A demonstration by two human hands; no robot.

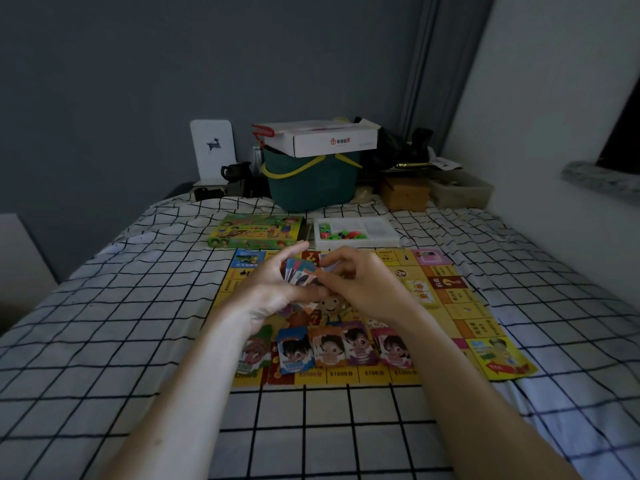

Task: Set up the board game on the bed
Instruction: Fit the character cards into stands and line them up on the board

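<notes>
Now both hands are raised together over the middle of the game board (460,306), which lies flat on the bed (104,341) with its checked sheet. The left hand (273,289) holds a small fanned stack of cards (299,271), its fingers curled around them from below. The right hand (360,282) touches the same stack from the other side and pinches one card at the top edge (which card, I cannot tell, because the picture is dark and a little blurred). On the near side of the board a row of cards with cartoon children (346,348) lies side by side, just above the printed price squares. Beyond the far edge of the board, the green game box (254,231) lies to the left, and just beside it a white tray (356,232) with small coloured pieces in one compartment. At the head of the bed stands a dark green basket (311,185) with a white carton (322,138) on top.
</notes>
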